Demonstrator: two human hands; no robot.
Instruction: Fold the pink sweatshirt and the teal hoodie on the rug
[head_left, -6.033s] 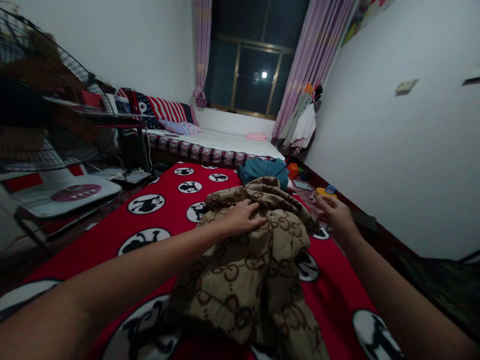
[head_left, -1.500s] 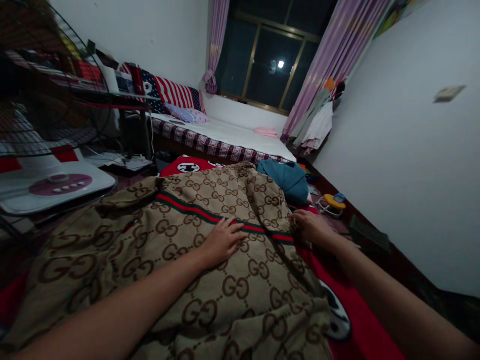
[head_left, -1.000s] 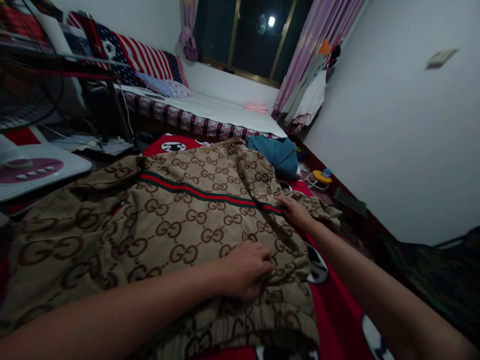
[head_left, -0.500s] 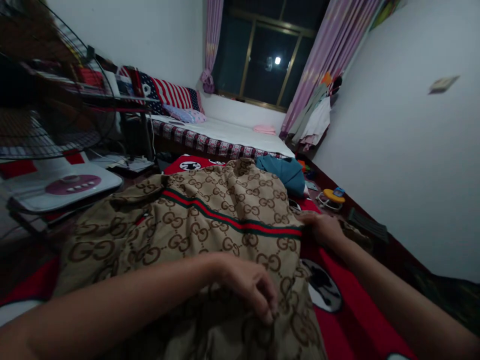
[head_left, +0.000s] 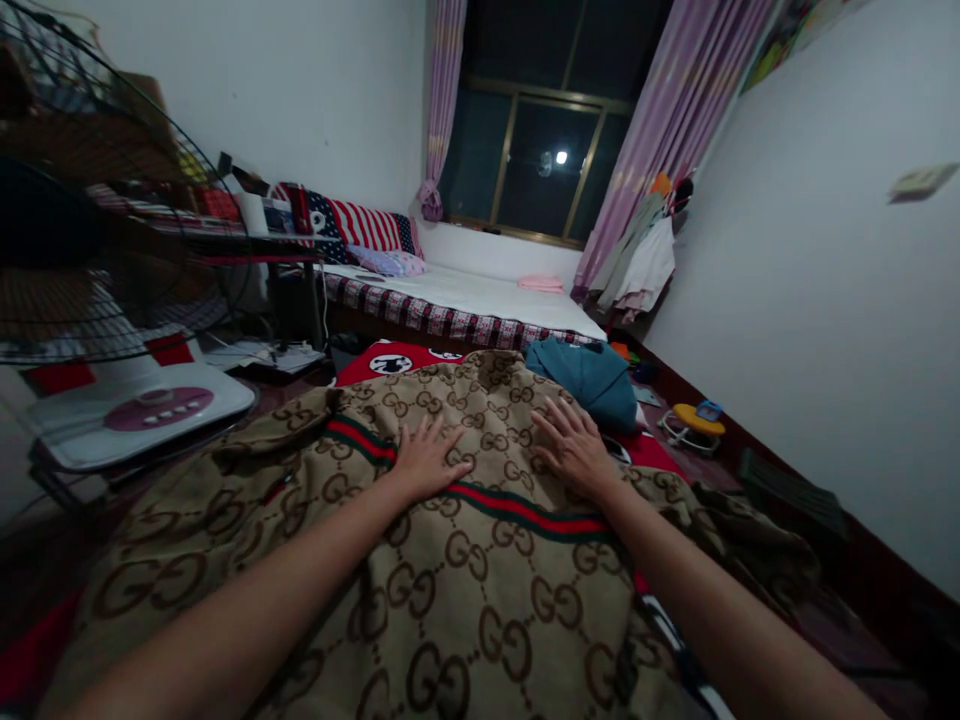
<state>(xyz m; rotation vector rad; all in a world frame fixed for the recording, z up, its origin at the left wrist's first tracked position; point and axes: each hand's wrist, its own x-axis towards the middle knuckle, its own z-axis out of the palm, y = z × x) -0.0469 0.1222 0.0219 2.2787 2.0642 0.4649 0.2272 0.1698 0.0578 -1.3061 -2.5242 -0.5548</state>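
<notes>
A tan jacket (head_left: 465,560) with a brown interlocking-letter pattern and a green-red-green stripe lies spread out in front of me, collar at the far end. My left hand (head_left: 427,460) rests flat on its upper part by the stripe, fingers spread. Palm down near the far right shoulder lies my right hand (head_left: 576,448), its fingers also spread. Both hands touch the cloth and hold nothing. The sleeves reach out to either side. Beneath the jacket, a red cover (head_left: 356,368) with white and black round prints shows at the edges.
Folded teal clothing (head_left: 585,380) sits just beyond the right shoulder. A fan (head_left: 150,400) stands close on the left. Behind are a bed (head_left: 480,290) and a cluttered desk (head_left: 255,245). On the right floor is a small yellow-seated stool (head_left: 697,420).
My left hand has moved from the near part of the jacket up to its stripe and opened flat. My right hand has left the right edge and now lies on the cloth; the right sleeve is spread outward.
</notes>
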